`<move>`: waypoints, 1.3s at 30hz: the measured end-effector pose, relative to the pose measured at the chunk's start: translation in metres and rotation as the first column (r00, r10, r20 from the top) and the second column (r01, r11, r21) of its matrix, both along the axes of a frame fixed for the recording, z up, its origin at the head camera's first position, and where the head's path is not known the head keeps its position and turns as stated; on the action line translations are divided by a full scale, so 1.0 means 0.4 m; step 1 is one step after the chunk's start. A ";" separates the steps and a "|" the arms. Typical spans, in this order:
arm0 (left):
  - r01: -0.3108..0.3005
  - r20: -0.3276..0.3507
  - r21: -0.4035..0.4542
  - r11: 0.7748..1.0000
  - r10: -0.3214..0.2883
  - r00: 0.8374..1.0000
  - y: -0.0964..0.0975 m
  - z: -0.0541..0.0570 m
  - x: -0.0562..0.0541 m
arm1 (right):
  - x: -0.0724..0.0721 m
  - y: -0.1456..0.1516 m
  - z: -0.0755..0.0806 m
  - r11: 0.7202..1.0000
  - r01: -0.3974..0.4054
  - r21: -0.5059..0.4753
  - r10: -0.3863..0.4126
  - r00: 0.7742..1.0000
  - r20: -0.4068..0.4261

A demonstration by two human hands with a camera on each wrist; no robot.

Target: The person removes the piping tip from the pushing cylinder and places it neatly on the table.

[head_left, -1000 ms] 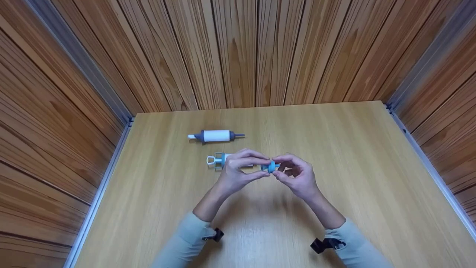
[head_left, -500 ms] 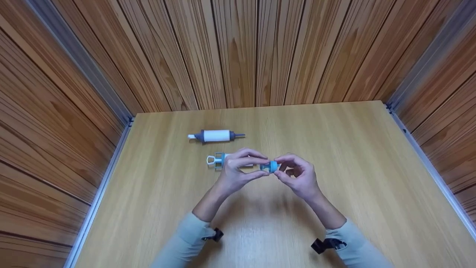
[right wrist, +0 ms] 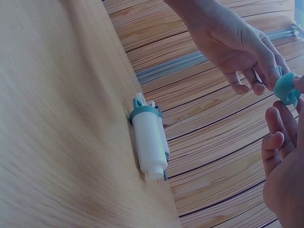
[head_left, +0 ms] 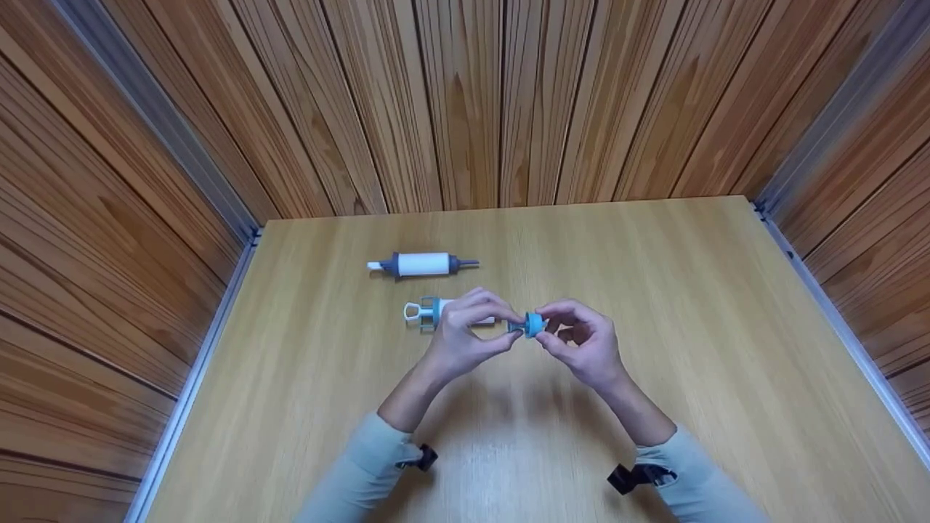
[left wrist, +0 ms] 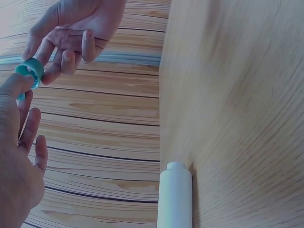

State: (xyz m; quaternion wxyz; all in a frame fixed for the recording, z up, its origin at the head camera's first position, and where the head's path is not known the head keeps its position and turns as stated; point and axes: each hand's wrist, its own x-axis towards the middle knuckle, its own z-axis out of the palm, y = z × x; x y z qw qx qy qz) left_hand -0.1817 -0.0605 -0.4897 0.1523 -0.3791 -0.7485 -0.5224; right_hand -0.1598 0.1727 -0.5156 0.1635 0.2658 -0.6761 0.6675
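Observation:
My right hand [head_left: 585,345] pinches a teal cap [head_left: 534,325] between thumb and fingertips, its hollow side facing left. My left hand [head_left: 472,330] pinches a small teal piece [head_left: 514,327] right beside that hollow side; fingertips partly hide it, and I cannot tell whether it is joined to the cap. In the left wrist view the teal cap [left wrist: 34,71] looks like an open ring between both hands. Behind my left hand lies a syringe [head_left: 436,312] with a white barrel, a teal collar and a white ring handle, partly covered by the hand.
Farther back on the wooden table [head_left: 654,290] lies a second syringe [head_left: 423,264], white with dark grey-blue ends and a thin tip pointing right. Wood-panelled walls [head_left: 465,109] rise behind the table and at both sides, with metal rails [head_left: 196,363] along the side edges.
My left fingertips have drawn slightly left, away from the cap. In my right fingers the cap has turned, so its hollow side now shows. Both syringes lie where they were.

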 end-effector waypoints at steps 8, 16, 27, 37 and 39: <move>0.011 -0.006 0.007 1.000 -0.011 1.000 0.002 -0.001 -0.003 | 0.000 0.002 0.000 1.000 -0.002 0.006 0.002 1.000 -0.004; -0.002 -0.002 0.011 1.000 0.002 1.000 -0.004 0.002 -0.004 | -0.003 0.013 -0.003 1.000 -0.014 -0.015 0.014 1.000 -0.008; -0.019 -0.047 0.052 0.998 0.022 0.999 -0.022 -0.003 -0.011 | -0.008 0.038 -0.004 0.994 -0.051 -0.095 0.049 0.998 -0.031; -0.018 -0.057 0.107 0.994 0.024 0.998 -0.051 -0.018 -0.014 | -0.019 0.070 -0.008 0.990 -0.065 -0.126 0.057 0.996 -0.069; -0.020 -0.057 0.112 0.994 0.026 0.998 -0.055 -0.023 -0.016 | -0.020 0.078 -0.010 0.990 -0.055 -0.126 0.047 0.997 -0.067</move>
